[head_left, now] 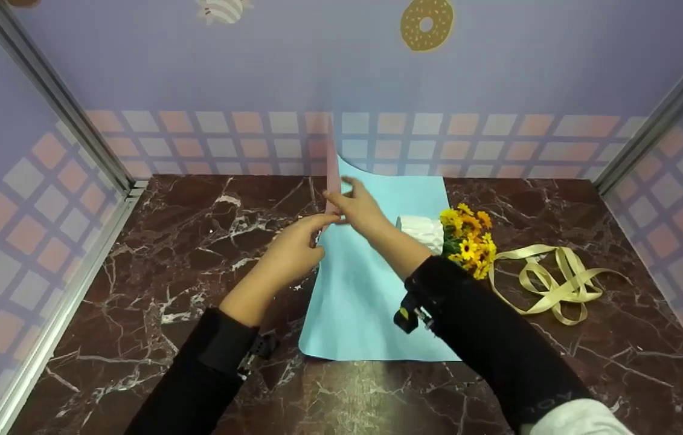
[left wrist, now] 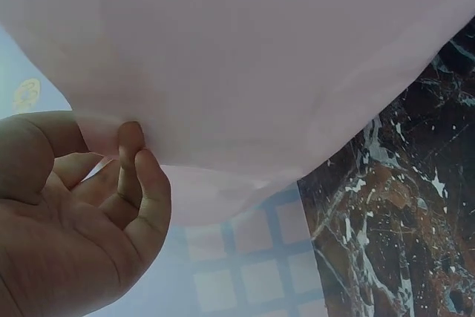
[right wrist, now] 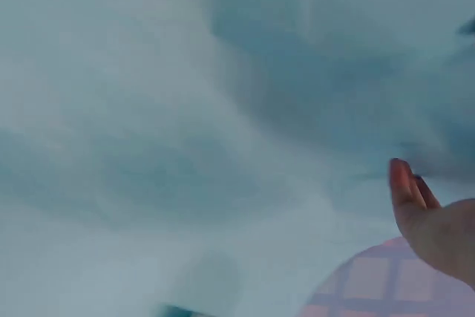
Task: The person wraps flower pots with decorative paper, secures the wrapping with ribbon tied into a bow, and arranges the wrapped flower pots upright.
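A large sheet of wrapping paper point(head_left: 359, 302), light blue on its upper face and pink on its underside, lies on the table with its left edge lifted upright. My left hand point(head_left: 293, 251) pinches that edge; in the left wrist view its thumb and fingertips grip the pink face point(left wrist: 282, 57). My right hand point(head_left: 365, 211) is at the raised edge just above the left, thumb and forefinger apart. In the right wrist view its fingers point(right wrist: 404, 191) reach out against the blue face. A bunch of yellow and orange flowers point(head_left: 469, 241) with a white wrapped base point(head_left: 420, 232) lies on its side over the sheet's right part.
A pale gold ribbon point(head_left: 558, 290) lies in loose loops right of the flowers. The dark marbled tabletop point(head_left: 196, 272) meets a patterned back wall point(head_left: 226, 133), with side panels left and right.
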Tool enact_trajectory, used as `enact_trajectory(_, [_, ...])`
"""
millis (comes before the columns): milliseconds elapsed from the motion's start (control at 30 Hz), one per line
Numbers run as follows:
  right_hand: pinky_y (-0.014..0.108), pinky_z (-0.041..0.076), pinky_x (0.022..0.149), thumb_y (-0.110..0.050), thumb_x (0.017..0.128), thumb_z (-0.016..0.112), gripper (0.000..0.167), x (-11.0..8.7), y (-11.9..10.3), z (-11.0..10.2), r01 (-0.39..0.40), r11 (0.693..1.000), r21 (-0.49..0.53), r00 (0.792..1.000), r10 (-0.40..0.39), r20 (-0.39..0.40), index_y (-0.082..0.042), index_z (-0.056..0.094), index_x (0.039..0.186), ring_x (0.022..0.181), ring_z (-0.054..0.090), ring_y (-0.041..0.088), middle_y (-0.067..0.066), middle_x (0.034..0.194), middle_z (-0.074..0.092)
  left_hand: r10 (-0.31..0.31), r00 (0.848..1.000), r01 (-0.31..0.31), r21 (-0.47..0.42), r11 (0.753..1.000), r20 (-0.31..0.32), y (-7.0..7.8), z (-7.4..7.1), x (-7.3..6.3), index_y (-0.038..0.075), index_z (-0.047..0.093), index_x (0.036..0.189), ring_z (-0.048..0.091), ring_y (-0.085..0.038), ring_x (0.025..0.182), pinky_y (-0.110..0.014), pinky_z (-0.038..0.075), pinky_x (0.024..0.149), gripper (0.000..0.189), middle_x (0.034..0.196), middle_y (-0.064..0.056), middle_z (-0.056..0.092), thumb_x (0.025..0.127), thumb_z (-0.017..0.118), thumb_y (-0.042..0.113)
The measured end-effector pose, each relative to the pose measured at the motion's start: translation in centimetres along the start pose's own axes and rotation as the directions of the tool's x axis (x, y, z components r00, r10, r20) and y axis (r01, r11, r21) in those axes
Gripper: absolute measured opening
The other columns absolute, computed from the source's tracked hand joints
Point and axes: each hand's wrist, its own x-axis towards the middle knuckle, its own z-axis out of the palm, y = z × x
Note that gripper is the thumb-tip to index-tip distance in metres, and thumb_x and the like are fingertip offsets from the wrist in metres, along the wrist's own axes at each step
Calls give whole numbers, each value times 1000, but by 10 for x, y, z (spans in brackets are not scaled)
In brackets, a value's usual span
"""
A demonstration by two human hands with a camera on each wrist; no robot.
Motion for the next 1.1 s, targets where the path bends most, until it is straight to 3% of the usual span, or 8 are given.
enact_trajectory(133, [25, 51, 61, 7, 87, 54, 74, 2, -13, -17, 125, 942, -310, 990, -137, -16, -10, 26, 153, 69, 57, 17, 19, 118, 59, 57, 997, -49, 157, 986, -47, 4, 6, -8, 17, 43, 148, 56, -21, 75, -38, 48, 69, 67, 150, -7, 41, 84, 57, 3])
enact_trajectory(267, [22, 39, 51, 11, 86, 47, 76, 1, -14, -37, 171, 868, -467, 984, -174, 35, -19, 31, 154, 55, 41, 11, 16, 133, 54, 112, 986, -51, 414, 909, -124, 11, 17, -27, 16, 39, 150, 60, -27, 109, -43, 53, 81, 78, 142, -7, 50, 77, 67, 17])
enact_trajectory(333, [22, 35, 49, 11, 86, 44, 72, 1, -13, -45, 156, 853, -498, 987, -153, 46, -18, 36, 152, 51, 35, 10, 16, 140, 50, 107, 986, -31, 485, 874, -129, 17, 22, -41, 15, 40, 149, 62, -29, 102, -44, 54, 76, 80, 134, -9, 55, 75, 70, 19])
enact_trajectory(500, [24, 42, 59, 8, 87, 45, 61, 3, -9, -63, 57, 881, -469, 998, -44, 39, -5, 41, 147, 70, 52, 15, 18, 141, 47, 101, 990, -23, 594, 804, -98, 26, 42, -75, 6, 63, 117, 61, -25, 73, -39, 53, 60, 53, 92, -8, 65, 73, 79, 30])
enact_trajectory(633, [31, 51, 76, 6, 87, 50, 60, 3, -4, -75, -3, 919, -395, 1000, 13, 22, 1, 41, 146, 100, 58, 24, 20, 136, 50, 200, 977, -100, 669, 736, -73, 22, 63, -89, 9, 63, 76, 49, -20, 55, -35, 43, 48, 22, 63, -3, 56, 72, 77, 25])
enact_trajectory(733, [35, 53, 80, 5, 87, 54, 56, 4, 1, -84, -24, 933, -359, 1000, 30, 9, 2, 45, 142, 100, 60, 25, 20, 133, 53, 338, 938, -183, 719, 670, -76, 16, 78, -93, 10, 60, 64, 46, -20, 49, -32, 36, 43, 15, 56, -2, 54, 71, 74, 15])
enact_trajectory(1000, [41, 54, 84, -1, 93, 61, 27, 1, 17, -108, -31, 940, -341, 996, 2, -84, 2, 68, 118, 88, 62, 23, 20, 112, 65, 624, 781, -349, 817, 458, -17, 19, 108, -93, 12, 60, 66, 45, -11, 50, -22, 42, 45, 19, 59, 2, 55, 64, 77, 3])
enact_trajectory(1100, [42, 53, 84, -5, 94, 62, 23, 0, 23, -118, -43, 937, -346, 993, 1, -121, 1, 70, 115, 89, 61, 24, 19, 109, 67, 700, 714, -388, 820, 420, -21, 24, 118, -92, 12, 63, 69, 46, -10, 53, -21, 45, 49, 14, 62, 3, 57, 70, 76, 7])
